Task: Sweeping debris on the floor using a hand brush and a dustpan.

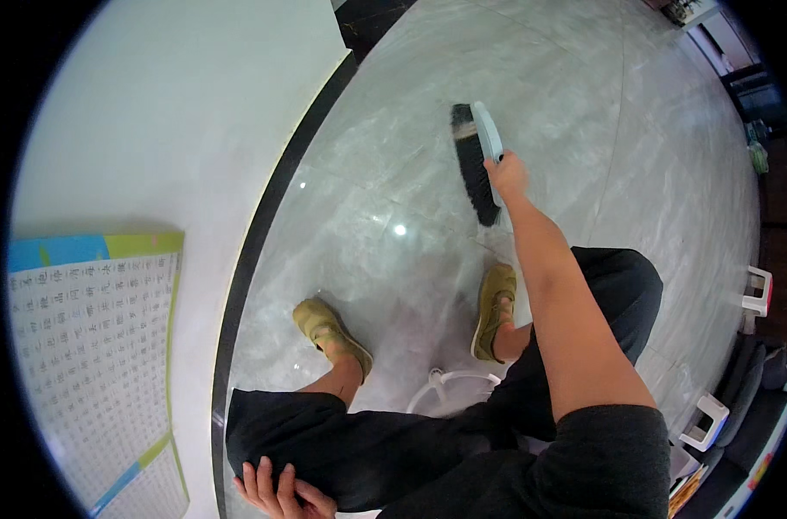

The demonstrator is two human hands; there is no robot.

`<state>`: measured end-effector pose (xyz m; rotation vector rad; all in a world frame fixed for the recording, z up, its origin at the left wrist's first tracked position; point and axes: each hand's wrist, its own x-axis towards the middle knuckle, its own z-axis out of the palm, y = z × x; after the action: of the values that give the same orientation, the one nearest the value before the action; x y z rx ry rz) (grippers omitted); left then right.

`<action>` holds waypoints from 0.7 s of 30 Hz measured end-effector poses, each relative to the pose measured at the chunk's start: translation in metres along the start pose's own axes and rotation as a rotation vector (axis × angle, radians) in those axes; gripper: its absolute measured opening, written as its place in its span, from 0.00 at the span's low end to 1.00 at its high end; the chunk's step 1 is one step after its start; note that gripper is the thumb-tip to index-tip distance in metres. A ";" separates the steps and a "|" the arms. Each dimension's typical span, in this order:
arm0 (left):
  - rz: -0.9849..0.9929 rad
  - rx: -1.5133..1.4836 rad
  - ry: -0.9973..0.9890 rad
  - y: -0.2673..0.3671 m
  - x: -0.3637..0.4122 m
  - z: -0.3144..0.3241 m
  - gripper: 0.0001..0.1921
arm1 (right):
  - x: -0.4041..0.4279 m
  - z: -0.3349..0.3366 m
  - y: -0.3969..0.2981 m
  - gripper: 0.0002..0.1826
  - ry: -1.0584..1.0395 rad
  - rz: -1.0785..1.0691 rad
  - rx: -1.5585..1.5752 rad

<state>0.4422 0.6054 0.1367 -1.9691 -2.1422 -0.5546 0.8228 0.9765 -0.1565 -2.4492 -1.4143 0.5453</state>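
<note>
My right hand (pixel 510 176) grips a hand brush (pixel 488 133) with a pale blue-grey plastic back and dark bristles, some of them lighter near the far end. The bristles face left, at the glossy grey marbled floor (pixel 400 156). My left hand (pixel 283 490) rests on the left knee of my black trousers (pixel 367 447), fingers spread, holding nothing. My feet, in olive-green shoes (pixel 328 331), stand apart on the floor, and between my legs part of a white ring-shaped base (pixel 445 389) shows, partly hidden by the trousers.
A white wall (pixel 173 130) with a black skirting (pixel 238 279) runs along the left, carrying a chart of printed characters (pixel 95 324). On the far right are two white stools (pixel 705 422), a dark sofa (pixel 753 402) and dark wooden furniture (pixel 779 259).
</note>
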 end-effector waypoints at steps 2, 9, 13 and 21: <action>-0.009 0.011 -0.003 -0.007 0.003 0.002 0.10 | -0.008 -0.001 -0.021 0.23 0.080 -0.042 0.033; 0.010 0.045 -0.086 -0.040 0.028 0.023 0.10 | -0.105 0.067 -0.129 0.21 -0.493 -0.721 0.211; -0.035 0.028 -0.104 -0.044 0.049 0.036 0.10 | -0.154 0.113 -0.192 0.22 -0.750 -0.953 -0.155; -0.047 0.009 -0.168 -0.046 0.082 0.051 0.09 | -0.072 0.136 -0.206 0.27 -0.639 -0.494 -0.030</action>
<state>0.3942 0.6984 0.1137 -2.0324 -2.2893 -0.3985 0.5708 1.0200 -0.1815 -1.8892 -2.1764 1.2441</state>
